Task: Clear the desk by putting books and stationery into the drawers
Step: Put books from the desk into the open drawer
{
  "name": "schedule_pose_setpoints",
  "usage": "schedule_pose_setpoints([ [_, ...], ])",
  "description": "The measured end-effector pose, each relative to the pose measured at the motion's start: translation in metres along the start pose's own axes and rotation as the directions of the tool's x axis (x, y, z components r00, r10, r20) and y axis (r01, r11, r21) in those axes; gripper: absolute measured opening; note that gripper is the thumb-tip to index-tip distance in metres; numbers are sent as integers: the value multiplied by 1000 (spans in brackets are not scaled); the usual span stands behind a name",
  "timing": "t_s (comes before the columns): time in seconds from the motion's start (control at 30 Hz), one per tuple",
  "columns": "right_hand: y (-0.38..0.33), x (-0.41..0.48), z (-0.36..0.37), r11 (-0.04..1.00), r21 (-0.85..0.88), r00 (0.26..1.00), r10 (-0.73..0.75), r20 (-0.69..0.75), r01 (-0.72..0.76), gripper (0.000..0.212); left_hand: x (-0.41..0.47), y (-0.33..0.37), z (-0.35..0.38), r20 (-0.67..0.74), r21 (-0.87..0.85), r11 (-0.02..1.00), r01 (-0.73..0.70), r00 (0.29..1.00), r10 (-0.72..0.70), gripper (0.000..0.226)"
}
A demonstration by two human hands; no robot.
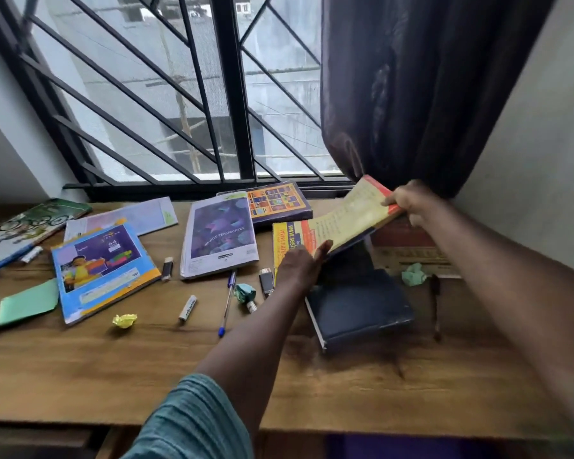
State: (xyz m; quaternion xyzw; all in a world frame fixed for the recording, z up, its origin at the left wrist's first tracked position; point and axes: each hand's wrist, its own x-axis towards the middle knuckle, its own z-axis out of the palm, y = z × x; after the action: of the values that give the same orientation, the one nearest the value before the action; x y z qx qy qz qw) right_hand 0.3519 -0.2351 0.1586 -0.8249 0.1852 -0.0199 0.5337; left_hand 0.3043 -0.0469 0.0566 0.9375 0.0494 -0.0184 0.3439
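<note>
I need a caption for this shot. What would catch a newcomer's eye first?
Two hands hold a yellow book tilted above the right of the desk: the left hand at its near edge, the right hand at its far end, by a dark curtain. To the left lies clutter: a blue notebook, a blue pen, a yellow paper ball, below a window's black grille.

yellow book (345,217) | tilted, raised at right | navy book (358,306) | flat beneath
</note>
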Motion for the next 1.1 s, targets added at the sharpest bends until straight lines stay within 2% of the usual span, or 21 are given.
schedule_pose_setpoints([
  [0.13,-50,-39,-1,989,18,987,-148,-59,150,25,-23,23,-20,-150,85,989,-123,979,135,63],
  [0.23,-92,-78,-5,952,-67,947,-305,-101,300,10,-43,45,-40,-245,58,979,-193,948,202,58],
  [0.27,-105,-94,-8,928,-122,925,-365,-103,353,8,-51,51,-46,-283,33,972,-232,931,231,57],
  [0.3,-118,-110,-11,906,-157,906,-410,-103,392,17,-61,57,-51,-326,19,962,-273,908,264,57],
  [0.4,-147,-156,-24,885,-178,891,-448,-76,430,21,-92,66,-67,-454,0,924,-382,823,341,62],
  [0.5,-162,-202,-40,890,-115,895,-446,-20,441,10,-130,70,-87,-529,18,908,-418,767,363,61],
  [0.57,-164,-238,-51,884,11,882,-468,54,468,4,-158,67,-101,-620,48,879,-474,676,398,55],
  [0.6,-161,-254,-55,873,105,866,-486,121,476,9,-172,64,-107,-641,37,871,-489,657,396,53],
  [0.67,-146,-277,-62,855,297,814,-505,288,425,17,-201,57,-121,-632,-18,878,-478,686,360,56],
  [0.73,-117,-295,-65,850,396,775,-498,388,349,23,-232,48,-138,-600,-84,885,-459,732,323,52],
  [0.8,-80,-315,-65,868,372,792,-468,392,329,36,-265,40,-154,-564,-181,875,-450,776,283,44],
  [0.87,-37,-331,-61,856,403,814,-470,342,325,24,-296,34,-164,-478,-352,823,-446,841,251,49],
  [0.9,-17,-341,-59,842,437,826,-472,309,318,19,-310,31,-168,-423,-471,768,-435,875,236,55],
  [0.97,26,-354,-52,823,517,861,-422,285,233,32,-331,18,-170,-277,-732,586,-347,938,210,48],
  [1.0,44,-360,-48,813,563,876,-371,307,148,44,-341,10,-168,-196,-836,471,-282,955,223,43],
  [1.03,65,-367,-43,801,598,880,-304,365,28,56,-351,1,-166,-124,-893,400,-206,967,222,41],
  [1.1,106,-381,-34,772,595,836,-163,524,-222,60,-374,-18,-162,-2,-949,312,-54,986,164,41],
])
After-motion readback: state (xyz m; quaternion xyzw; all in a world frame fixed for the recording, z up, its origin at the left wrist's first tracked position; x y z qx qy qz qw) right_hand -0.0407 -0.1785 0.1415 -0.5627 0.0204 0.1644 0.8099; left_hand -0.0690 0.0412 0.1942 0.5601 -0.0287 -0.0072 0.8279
